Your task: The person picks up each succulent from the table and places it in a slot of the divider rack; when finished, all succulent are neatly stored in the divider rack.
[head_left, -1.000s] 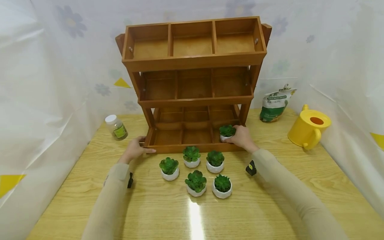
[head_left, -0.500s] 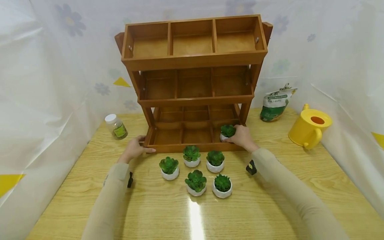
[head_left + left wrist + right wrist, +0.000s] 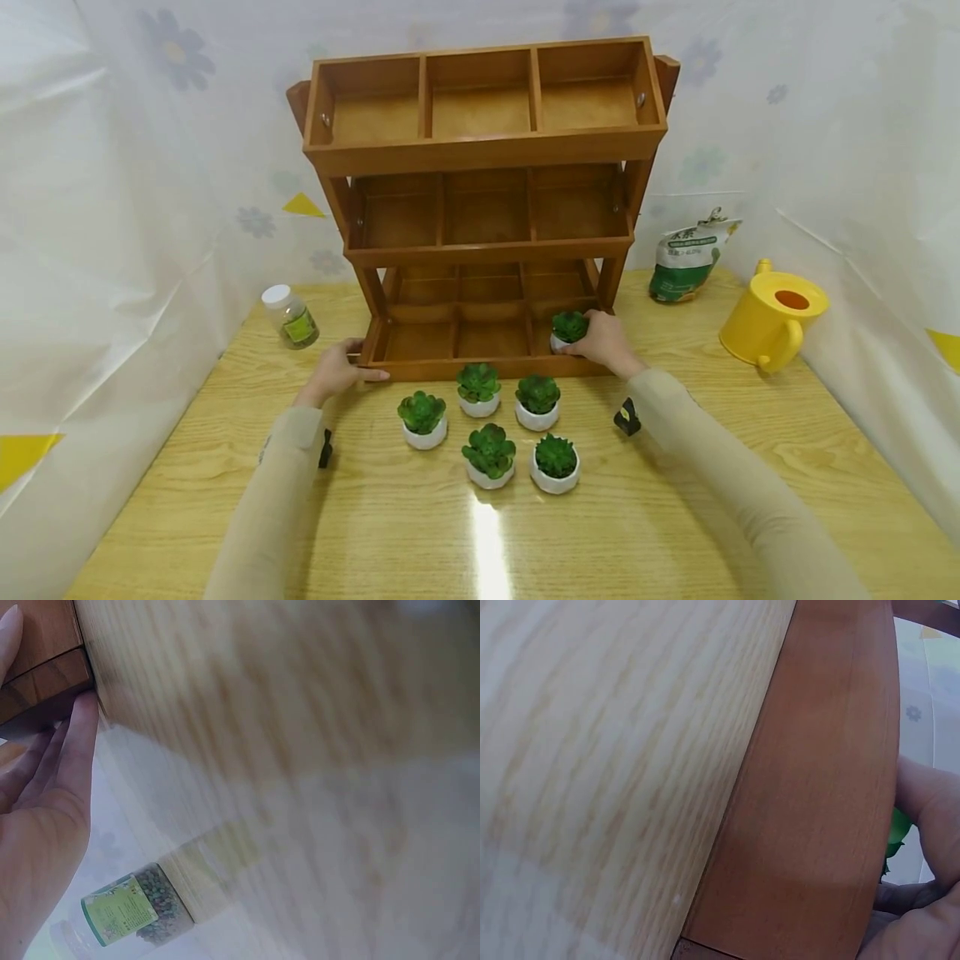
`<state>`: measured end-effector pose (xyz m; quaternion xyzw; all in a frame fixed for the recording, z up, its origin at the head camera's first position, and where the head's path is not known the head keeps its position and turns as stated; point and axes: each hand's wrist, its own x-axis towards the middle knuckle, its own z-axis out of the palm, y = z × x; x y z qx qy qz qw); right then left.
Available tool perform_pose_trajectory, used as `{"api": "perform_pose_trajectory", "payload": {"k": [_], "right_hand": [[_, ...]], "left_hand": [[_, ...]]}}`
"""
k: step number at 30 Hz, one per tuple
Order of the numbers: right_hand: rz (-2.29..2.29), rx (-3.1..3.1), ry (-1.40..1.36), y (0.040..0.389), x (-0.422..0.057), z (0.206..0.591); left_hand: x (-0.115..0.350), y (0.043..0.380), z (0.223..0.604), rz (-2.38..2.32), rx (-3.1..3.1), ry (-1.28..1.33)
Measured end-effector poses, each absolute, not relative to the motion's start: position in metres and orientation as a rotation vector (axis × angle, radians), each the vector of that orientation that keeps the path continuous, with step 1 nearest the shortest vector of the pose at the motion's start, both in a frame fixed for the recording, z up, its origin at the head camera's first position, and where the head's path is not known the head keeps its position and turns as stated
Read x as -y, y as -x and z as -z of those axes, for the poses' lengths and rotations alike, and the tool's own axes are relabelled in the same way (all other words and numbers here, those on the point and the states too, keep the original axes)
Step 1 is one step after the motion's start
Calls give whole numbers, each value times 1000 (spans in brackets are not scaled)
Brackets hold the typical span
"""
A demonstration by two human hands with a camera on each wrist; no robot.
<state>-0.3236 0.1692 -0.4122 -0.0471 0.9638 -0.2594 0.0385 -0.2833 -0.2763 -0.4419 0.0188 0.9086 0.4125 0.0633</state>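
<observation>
five pots before shelf, jar left, can right

A brown wooden board crosses the pale table, with the right hand against green leaves.

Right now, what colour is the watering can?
Yellow: the watering can shows best in the head view.
</observation>
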Motion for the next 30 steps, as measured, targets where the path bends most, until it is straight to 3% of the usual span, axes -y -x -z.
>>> {"api": "perform_pose_trajectory", "payload": {"k": [23, 30], "right_hand": [[821, -2911, 127, 324, -170, 409], [995, -2919, 189, 308, -179, 404]], "left_hand": [[275, 283, 440, -1234, -2745, -54], [277, 281, 440, -1245, -2729, -54]]}}
